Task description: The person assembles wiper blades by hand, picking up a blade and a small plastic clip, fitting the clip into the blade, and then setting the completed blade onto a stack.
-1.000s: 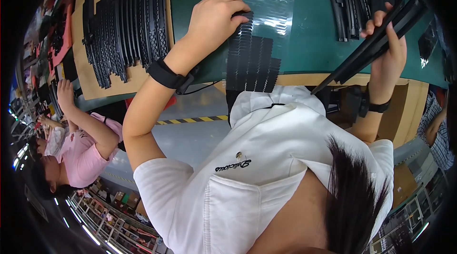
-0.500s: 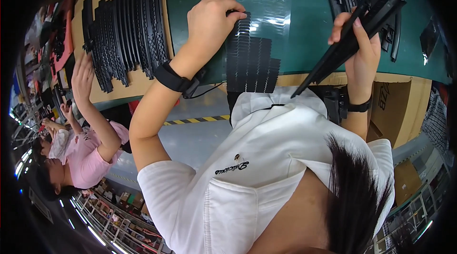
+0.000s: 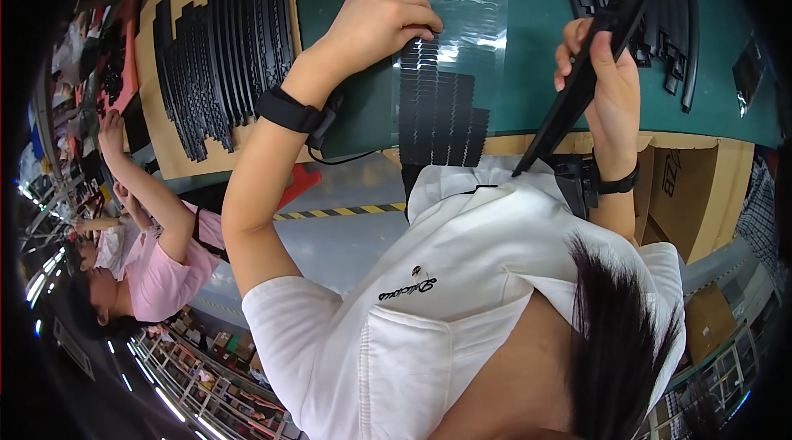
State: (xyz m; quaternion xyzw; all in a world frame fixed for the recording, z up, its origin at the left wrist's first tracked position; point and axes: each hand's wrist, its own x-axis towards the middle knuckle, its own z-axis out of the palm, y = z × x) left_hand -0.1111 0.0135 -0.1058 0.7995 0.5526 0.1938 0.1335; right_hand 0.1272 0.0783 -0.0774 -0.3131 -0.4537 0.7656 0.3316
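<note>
My left hand (image 3: 388, 23) is closed in a pinch at the upper end of a block of black stickers (image 3: 437, 110). These stickers have zigzag edges and lie in columns on a clear plastic sheet (image 3: 470, 2). The fingertips hide the very edge they grip. My right hand (image 3: 606, 81) is wrapped round long, narrow black plastic trim (image 3: 582, 85). The trim is tilted, its upper end toward the far right and its thin tip down by my white shirt. Whether it is one piece or several pressed together, I cannot tell.
On brown cardboard (image 3: 194, 172) at the left lies a row of black trim strips (image 3: 223, 52). More black strips (image 3: 664, 27) lie at the far right of the green table mat (image 3: 528, 52). An open cardboard box (image 3: 693, 192) stands below the right edge. A co-worker in pink (image 3: 169, 275) is at the left.
My left hand has shifted slightly, and the sticker column under it looks shorter at the top. The trim in my right hand has turned more upright and its parts appear closer together. The co-worker's raised hand moved away from the strips.
</note>
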